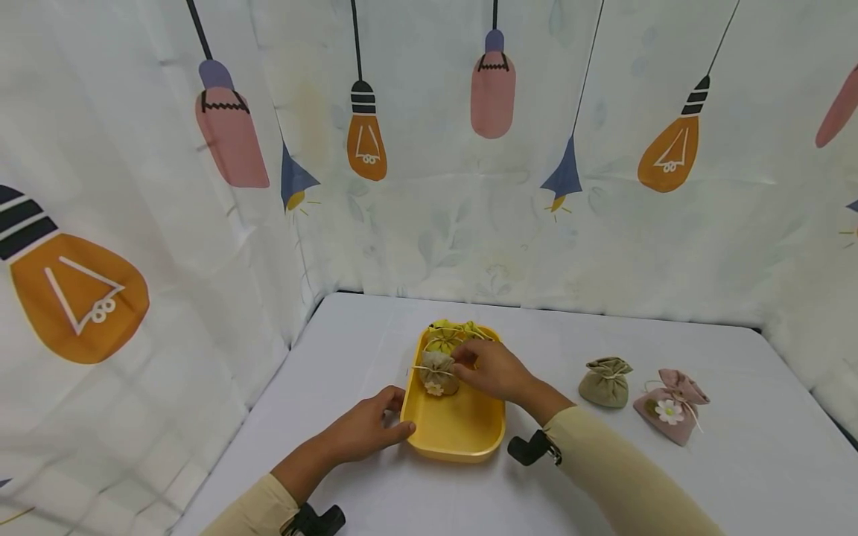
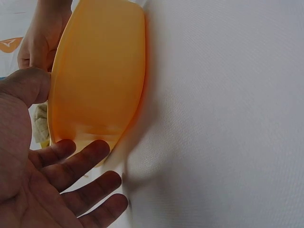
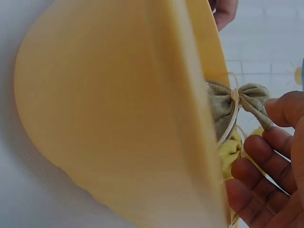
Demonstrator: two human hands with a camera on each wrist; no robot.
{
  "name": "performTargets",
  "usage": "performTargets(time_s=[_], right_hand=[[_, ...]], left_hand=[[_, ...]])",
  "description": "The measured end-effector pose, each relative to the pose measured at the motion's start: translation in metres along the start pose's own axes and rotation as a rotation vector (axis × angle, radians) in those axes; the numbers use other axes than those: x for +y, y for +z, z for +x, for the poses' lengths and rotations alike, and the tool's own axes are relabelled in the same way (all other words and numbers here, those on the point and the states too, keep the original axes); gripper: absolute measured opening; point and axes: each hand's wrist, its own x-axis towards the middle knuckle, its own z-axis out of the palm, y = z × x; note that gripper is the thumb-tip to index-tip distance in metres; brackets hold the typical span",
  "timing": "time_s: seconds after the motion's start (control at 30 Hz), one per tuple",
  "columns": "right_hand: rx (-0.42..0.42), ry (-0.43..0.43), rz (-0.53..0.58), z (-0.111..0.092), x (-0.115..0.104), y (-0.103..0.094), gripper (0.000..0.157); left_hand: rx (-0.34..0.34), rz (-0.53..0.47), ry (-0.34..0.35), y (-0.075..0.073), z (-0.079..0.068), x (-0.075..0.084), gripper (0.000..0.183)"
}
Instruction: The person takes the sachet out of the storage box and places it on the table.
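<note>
A yellow tray (image 1: 456, 435) stands on the table. Inside it lies a grey-green drawstring pouch (image 1: 437, 363) with a small pale flower, in front of yellow pouches (image 1: 445, 336) at the far end. My right hand (image 1: 492, 368) reaches over the tray's right side and pinches the grey-green pouch's gathered top between thumb and forefinger; the pale cord around its neck shows in the right wrist view. At the tray's left side is my left hand (image 1: 369, 428). Its thumb (image 2: 35, 85) touches the rim, while the other fingers spread loosely along the outer wall.
To the right of the tray sit an olive-green pouch (image 1: 605, 383) and a pink pouch (image 1: 672, 408) with a white flower. A white cloth covers the table (image 1: 550, 491). Curtains (image 1: 429, 223) printed with lamps hang behind and at the left.
</note>
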Motion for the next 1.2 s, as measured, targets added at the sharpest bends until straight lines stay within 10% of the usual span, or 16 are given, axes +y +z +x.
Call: performTargets(time_s=[0.57, 1.2], right_hand=[[-0.026, 0.032, -0.031, 0.006, -0.006, 0.006, 0.016], [0.159, 0.072, 0.056, -0.015, -0.002, -0.016, 0.006]], left_hand=[[-0.001, 0.000, 0.008, 0.001, 0.002, -0.003, 0.060], [0.013, 0.015, 0.009, -0.001, -0.001, 0.000, 0.061]])
